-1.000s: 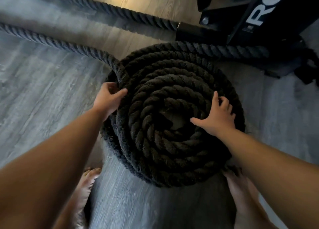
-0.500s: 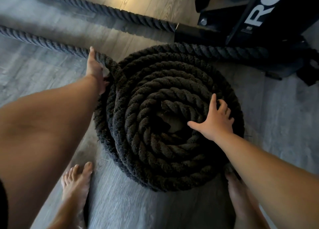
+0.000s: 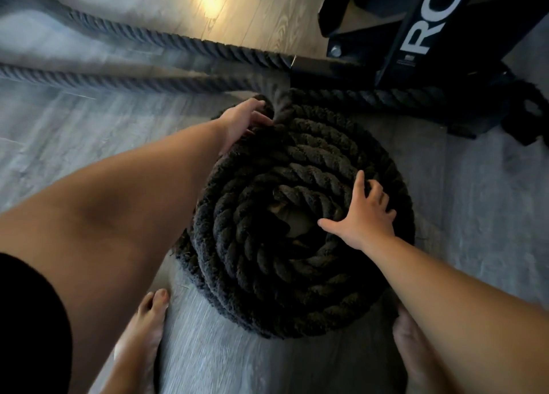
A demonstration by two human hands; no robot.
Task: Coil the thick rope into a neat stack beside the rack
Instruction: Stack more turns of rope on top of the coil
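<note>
A thick black rope coil [image 3: 297, 245] lies in stacked rings on the grey floor, just in front of the black rack [image 3: 416, 31]. My left hand [image 3: 242, 123] grips the incoming strand of rope at the coil's far-left edge. That loose strand [image 3: 133, 80] runs away to the left, blurred. My right hand [image 3: 364, 218] lies flat with fingers spread on the coil's right inner rings. A small gap of floor shows in the coil's centre.
A second run of rope [image 3: 178, 41] stretches from the far left to the rack's base. More rope [image 3: 401, 96] lies along the rack foot. My bare feet [image 3: 142, 334] stand either side of the coil's near edge.
My left hand went out to the loose strand on the left, took it and swung it in toward the coil's far edge. My right hand stayed pressed on the coil.
</note>
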